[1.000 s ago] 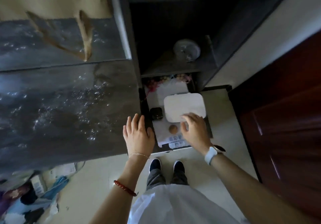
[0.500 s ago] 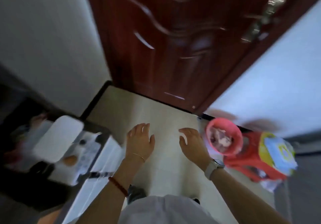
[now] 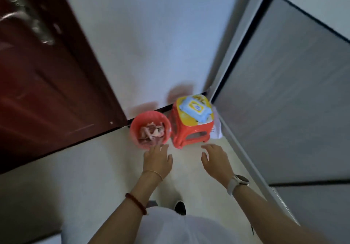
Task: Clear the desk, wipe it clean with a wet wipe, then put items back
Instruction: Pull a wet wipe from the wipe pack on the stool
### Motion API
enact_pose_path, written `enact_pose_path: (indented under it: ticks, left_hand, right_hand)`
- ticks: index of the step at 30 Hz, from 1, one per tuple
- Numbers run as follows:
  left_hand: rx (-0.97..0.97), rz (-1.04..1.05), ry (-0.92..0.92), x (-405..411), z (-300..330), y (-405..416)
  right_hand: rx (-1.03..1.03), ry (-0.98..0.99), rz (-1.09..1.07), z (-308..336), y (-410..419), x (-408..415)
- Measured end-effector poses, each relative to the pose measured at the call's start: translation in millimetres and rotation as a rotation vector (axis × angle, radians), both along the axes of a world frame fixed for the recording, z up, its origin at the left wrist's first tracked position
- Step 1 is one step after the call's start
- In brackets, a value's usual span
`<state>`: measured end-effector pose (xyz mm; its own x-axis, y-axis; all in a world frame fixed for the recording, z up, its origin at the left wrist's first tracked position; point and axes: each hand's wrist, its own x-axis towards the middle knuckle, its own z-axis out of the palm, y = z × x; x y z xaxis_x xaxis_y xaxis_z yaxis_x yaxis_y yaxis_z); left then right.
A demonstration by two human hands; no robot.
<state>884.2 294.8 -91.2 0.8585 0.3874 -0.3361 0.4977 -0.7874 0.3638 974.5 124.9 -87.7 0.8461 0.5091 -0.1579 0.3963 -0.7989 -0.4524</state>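
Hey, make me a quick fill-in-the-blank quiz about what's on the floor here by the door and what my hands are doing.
1. The blue pack of wet wipes lies on top of the red ____.
2. The round red bin stands to the ____ of the stool in this view.
3. Both the left hand and the right hand hold ____.

Missing words: stool; left; nothing

Place: home, corner of a room | Evidence: dark red panelled door [image 3: 37,84] at left; pale tiled floor [image 3: 75,177]; red plastic stool [image 3: 191,132] in far corner carrying a wet-wipe pack [image 3: 195,108]; red waste bin [image 3: 150,130] just left of it, holding scraps
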Motion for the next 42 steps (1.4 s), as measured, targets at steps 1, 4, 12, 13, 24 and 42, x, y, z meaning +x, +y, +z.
enact_pose_path:
  ticks: [1,4,12,13,24,42]
  left_hand:
    - [-0.008,-0.022,0.001,15.5,-3.3,-6.3]
    - [-0.014,-0.068,0.012,61.9,-13.6,-10.3]
    - [-0.014,-0.088,0.040,208.7,-59.1,38.2]
    - [-0.025,-0.090,0.047,229.0,-68.2,46.2]
    - [-0.124,-0.050,0.115,391.4,-185.1,93.8]
    - [-0.233,-0.062,0.144,408.0,-373.9,88.3]
  right_hand:
    - [0.004,0.010,-0.037,-2.9,-9.3,13.0]
    - [0.004,0.054,-0.130,-11.9,-22.2,52.5]
    - [-0.085,0.141,-0.123,-51.8,14.9,195.5]
    - [-0.095,0.159,-0.116,-57.9,23.6,215.1]
    - [-0.263,0.308,0.080,-191.0,87.7,364.2]
    - [-0.182,-0.063,0.290,-384.3,115.2,403.6]
